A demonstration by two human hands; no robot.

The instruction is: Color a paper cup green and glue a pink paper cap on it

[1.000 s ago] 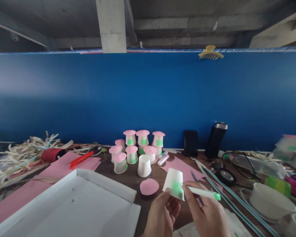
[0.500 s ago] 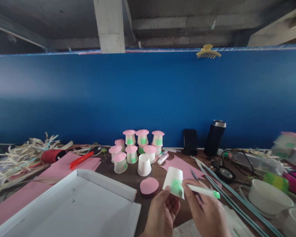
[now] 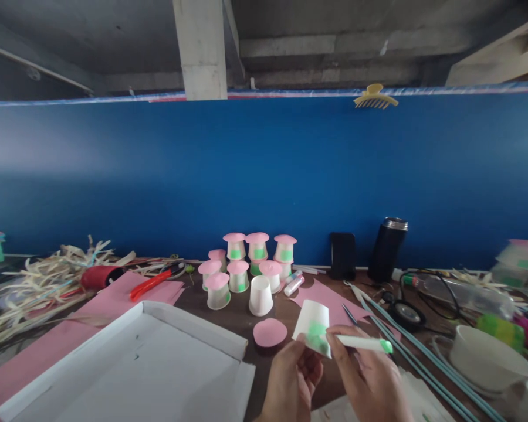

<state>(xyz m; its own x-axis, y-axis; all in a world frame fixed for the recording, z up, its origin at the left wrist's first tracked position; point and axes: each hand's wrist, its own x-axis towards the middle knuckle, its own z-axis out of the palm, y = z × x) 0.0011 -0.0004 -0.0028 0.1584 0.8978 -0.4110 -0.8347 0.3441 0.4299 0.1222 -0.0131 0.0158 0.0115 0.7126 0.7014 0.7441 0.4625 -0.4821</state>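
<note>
My left hand (image 3: 293, 375) grips a small white paper cup (image 3: 310, 316) by its rim end, tilted, with a green patch on its side. Between the fingers of my right hand (image 3: 365, 372) is a white marker (image 3: 363, 341) with a green end, its tip against the green patch and hidden by my fingers. Just left of the cup lies a round pink paper disc (image 3: 270, 333). Beyond it a plain white cup (image 3: 260, 296) stands upside down. Behind that are several upturned cups (image 3: 217, 298) with green patches and pink paper tops, some of them stacked.
A shallow white box (image 3: 193, 363) fills the front left, beside pink paper sheets (image 3: 88, 316), red-handled scissors (image 3: 149, 286) and shredded strips (image 3: 57, 275). To the right are a phone (image 3: 342, 256), a black flask (image 3: 388, 252), pale blue cords (image 3: 405, 346) and a white bowl (image 3: 488, 360).
The whole view has shifted slightly right and down. Both hands keep their hold, and the marker lies a little flatter against the cup.
</note>
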